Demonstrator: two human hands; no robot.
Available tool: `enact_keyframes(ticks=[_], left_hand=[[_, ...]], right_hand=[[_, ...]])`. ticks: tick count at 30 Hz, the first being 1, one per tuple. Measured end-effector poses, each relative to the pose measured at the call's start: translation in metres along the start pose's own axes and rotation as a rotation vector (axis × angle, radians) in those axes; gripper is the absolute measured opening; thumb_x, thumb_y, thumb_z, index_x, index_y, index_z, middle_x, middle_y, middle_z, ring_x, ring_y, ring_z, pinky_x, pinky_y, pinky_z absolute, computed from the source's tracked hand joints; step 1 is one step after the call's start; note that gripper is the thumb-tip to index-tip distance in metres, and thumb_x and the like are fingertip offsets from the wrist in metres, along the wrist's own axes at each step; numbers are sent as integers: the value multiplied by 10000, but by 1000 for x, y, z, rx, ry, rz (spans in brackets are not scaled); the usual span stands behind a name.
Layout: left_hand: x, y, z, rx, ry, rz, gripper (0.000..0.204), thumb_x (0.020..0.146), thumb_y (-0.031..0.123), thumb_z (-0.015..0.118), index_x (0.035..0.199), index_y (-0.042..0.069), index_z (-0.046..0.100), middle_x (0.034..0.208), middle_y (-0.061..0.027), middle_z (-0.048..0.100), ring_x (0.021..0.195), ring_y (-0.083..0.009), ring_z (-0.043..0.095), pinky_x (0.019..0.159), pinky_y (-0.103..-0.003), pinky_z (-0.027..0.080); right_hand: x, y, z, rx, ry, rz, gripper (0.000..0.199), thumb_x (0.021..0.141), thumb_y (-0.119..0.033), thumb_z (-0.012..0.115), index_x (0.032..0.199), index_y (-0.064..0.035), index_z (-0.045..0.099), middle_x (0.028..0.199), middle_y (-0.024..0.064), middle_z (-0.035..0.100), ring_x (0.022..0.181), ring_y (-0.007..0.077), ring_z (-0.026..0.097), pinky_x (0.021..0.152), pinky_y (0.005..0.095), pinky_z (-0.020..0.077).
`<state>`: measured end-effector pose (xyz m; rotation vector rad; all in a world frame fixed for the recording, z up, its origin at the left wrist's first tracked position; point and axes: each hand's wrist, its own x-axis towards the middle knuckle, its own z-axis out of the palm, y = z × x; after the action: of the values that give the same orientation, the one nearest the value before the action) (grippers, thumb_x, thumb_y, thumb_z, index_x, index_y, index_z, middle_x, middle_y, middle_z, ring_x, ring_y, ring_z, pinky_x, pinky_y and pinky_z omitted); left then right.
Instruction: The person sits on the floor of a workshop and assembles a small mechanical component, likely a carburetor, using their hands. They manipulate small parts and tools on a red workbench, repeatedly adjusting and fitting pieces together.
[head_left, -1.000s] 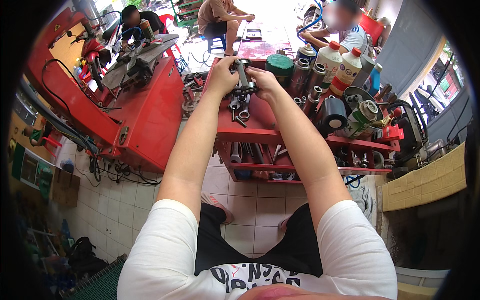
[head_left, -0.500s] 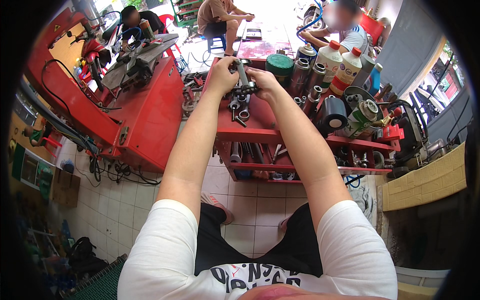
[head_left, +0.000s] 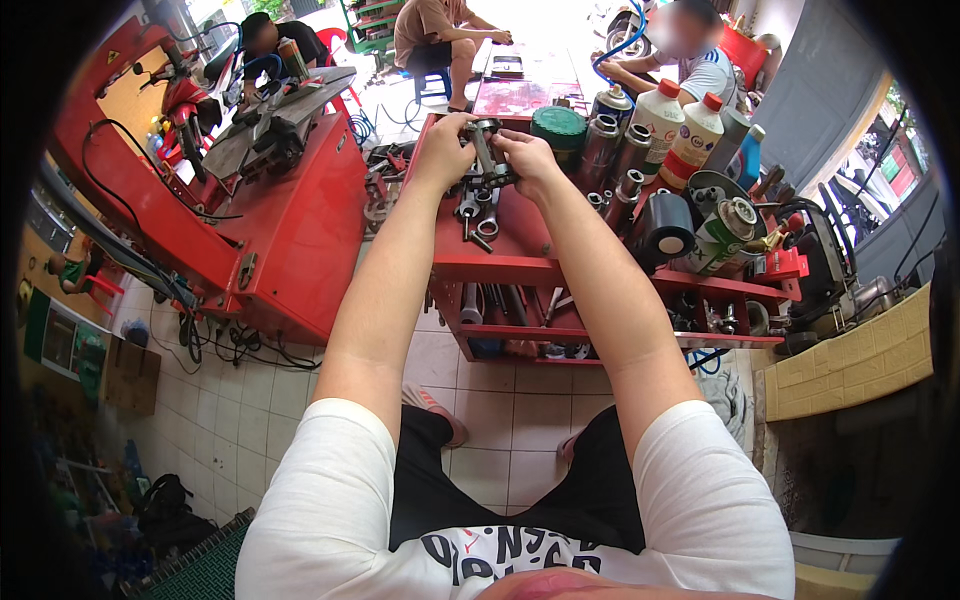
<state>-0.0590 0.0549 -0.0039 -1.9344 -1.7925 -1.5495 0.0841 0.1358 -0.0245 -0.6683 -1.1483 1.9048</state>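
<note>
Over the far left corner of a red tool cart [head_left: 520, 235], my two hands hold a metal part [head_left: 484, 155] with a grey shaft and wider dark ends. My left hand [head_left: 447, 150] is closed on its left side, near the top. From the right, my right hand [head_left: 527, 160] pinches it with thumb and fingers. The part stands roughly upright; its exact kind is unclear. Just below it on the cart top lie several wrenches [head_left: 487, 226], partly covered by the part.
Right of my hands stand a green-lidded tub [head_left: 558, 128], spray cans [head_left: 600, 145], white bottles with red caps [head_left: 697, 135] and a dark cylinder [head_left: 662, 228]. An open drawer [head_left: 540, 325] holds tools. A red lift [head_left: 290, 230] stands left. Several people work beyond.
The metal part has turned slightly, its round top end showing more. My right fingers have shifted a little along it; my arms stay nearly where they were.
</note>
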Motion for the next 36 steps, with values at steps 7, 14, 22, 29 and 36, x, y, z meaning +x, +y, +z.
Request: enact_keyframes(ticks=[7, 14, 22, 29, 36], left_hand=[[-1, 2, -2, 11, 25, 44, 297, 844, 104, 743, 1128, 24, 702, 1040, -180, 730, 973, -324, 714, 843, -403, 553], [-1, -2, -1, 48, 22, 51, 280, 853, 114, 728, 1111, 11, 700, 1047, -187, 722, 960, -339, 710, 839, -410, 555], [0, -9, 0, 79, 21, 47, 266, 859, 119, 723, 1102, 14, 702, 1046, -193, 718, 989, -356, 698, 863, -420, 545], [-1, -14, 2, 99, 20, 42, 266, 853, 121, 731, 1092, 10, 693, 1061, -190, 709, 1018, -372, 683, 892, -438, 533], [0, -9, 4, 43, -6, 87, 273, 854, 106, 722, 1105, 7, 684, 1109, -198, 694, 1044, -379, 669, 906, -434, 528]], right_hand=[[-5, -1, 3, -33, -1, -13, 360, 995, -85, 678, 1322, 51, 612, 1071, 102, 736, 885, 170, 715, 745, 310, 586], [-4, 1, 4, -4, 14, -32, 314, 982, -60, 685, 1263, 75, 643, 1027, 113, 729, 852, 181, 716, 706, 321, 600], [-2, 3, 3, -2, 14, -31, 311, 981, -61, 687, 1257, 75, 647, 1009, 106, 731, 830, 174, 712, 691, 314, 596], [-2, 3, 3, -7, 4, -21, 326, 979, -61, 689, 1274, 71, 641, 1010, 107, 732, 802, 170, 710, 670, 310, 596], [-2, 2, -1, -8, 12, -27, 325, 978, -53, 684, 1277, 67, 638, 1023, 113, 729, 810, 177, 714, 675, 319, 601]])
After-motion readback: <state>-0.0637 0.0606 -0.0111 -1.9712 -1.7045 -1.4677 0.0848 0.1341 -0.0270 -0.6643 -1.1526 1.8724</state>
